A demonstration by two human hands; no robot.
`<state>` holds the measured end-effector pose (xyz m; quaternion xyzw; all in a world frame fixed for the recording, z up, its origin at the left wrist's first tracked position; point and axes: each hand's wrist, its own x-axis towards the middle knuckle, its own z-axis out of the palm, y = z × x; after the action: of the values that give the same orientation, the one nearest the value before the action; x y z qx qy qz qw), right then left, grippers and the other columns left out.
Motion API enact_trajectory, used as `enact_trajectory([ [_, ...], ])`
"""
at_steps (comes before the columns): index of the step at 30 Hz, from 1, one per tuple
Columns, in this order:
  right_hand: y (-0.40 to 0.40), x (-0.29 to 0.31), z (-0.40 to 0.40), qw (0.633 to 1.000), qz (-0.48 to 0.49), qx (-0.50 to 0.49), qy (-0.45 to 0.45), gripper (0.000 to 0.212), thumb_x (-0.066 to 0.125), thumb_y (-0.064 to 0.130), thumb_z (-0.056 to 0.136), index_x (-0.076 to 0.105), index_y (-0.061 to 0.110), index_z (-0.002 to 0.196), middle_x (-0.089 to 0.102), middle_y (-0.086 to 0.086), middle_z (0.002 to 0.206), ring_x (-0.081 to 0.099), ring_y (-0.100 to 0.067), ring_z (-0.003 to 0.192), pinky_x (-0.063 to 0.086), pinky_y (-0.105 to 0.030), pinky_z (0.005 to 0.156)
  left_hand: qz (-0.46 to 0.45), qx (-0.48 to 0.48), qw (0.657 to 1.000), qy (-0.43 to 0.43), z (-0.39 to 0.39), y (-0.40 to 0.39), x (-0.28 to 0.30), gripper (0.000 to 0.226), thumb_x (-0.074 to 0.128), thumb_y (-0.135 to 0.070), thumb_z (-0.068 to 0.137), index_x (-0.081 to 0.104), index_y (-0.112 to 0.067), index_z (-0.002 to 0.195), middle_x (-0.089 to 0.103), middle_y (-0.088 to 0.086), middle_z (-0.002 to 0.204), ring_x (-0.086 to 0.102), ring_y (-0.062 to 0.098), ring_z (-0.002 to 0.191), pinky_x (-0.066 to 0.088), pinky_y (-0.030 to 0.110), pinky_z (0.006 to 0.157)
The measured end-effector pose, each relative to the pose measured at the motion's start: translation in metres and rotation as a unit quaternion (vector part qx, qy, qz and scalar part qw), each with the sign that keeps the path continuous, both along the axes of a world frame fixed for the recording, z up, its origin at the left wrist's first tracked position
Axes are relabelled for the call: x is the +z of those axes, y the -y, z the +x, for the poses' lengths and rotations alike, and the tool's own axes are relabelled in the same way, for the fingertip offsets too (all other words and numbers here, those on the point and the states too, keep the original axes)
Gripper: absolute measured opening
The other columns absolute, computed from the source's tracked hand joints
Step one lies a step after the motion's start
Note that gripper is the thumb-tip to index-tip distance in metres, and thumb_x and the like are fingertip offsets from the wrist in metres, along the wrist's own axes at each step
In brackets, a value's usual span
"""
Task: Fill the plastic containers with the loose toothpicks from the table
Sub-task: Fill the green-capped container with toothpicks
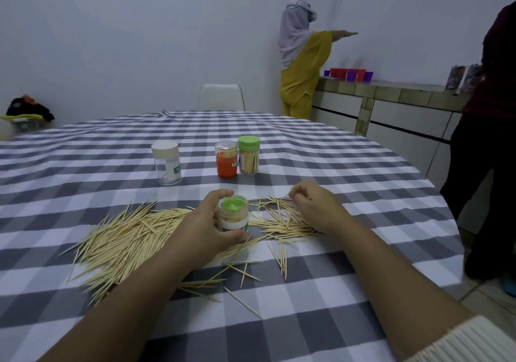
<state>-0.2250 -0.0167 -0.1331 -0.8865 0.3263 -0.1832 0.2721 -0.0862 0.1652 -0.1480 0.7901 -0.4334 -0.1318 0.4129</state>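
Toothpicks (131, 233) lie scattered on the checked worktop (335, 166) around a small tub (232, 216) — the filling step is underway. Left hand (208, 222) grips the tub upright; right hand (312, 205) pinches picks just beside it. Next, likely, those picks go in the tub's mouth. 3 more tubs (212, 160) stand behind.

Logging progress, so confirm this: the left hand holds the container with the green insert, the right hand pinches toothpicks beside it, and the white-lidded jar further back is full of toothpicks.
One thing is wrong: in the head view the white-lidded jar looks empty, not full. The left hand does hold the container with the green insert, and the right hand pinches toothpicks beside it.
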Motion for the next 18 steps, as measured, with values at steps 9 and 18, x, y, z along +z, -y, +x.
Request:
enact_trajectory([
  [9, 0.003, -0.002, -0.006, 0.996, 0.008, 0.035, -0.081, 0.034, 0.061, 0.034, 0.088, 0.059, 0.019, 0.118, 0.057, 0.001, 0.115, 0.051, -0.018, 0.112, 0.043, -0.041, 0.099, -0.010, -0.001, 1.000, -0.010, 0.002, 0.000, 0.000, 0.075, 0.083, -0.034, 0.070, 0.038, -0.045, 0.128, 0.058, -0.014, 0.108, 0.059, -0.002, 0.092, 0.047, 0.014, 0.075],
  [18, -0.001, -0.001, -0.003, 0.981, -0.035, 0.093, -0.165, 0.063, 0.069, 0.040, 0.084, 0.042, 0.031, 0.141, 0.053, 0.004, 0.133, 0.044, -0.019, 0.124, 0.032, -0.036, 0.106, -0.008, -0.003, 1.000, -0.004, 0.003, 0.000, -0.002, 0.073, 0.083, -0.034, 0.069, 0.038, -0.049, 0.124, 0.058, -0.014, 0.110, 0.059, -0.004, 0.092, 0.044, 0.009, 0.070],
])
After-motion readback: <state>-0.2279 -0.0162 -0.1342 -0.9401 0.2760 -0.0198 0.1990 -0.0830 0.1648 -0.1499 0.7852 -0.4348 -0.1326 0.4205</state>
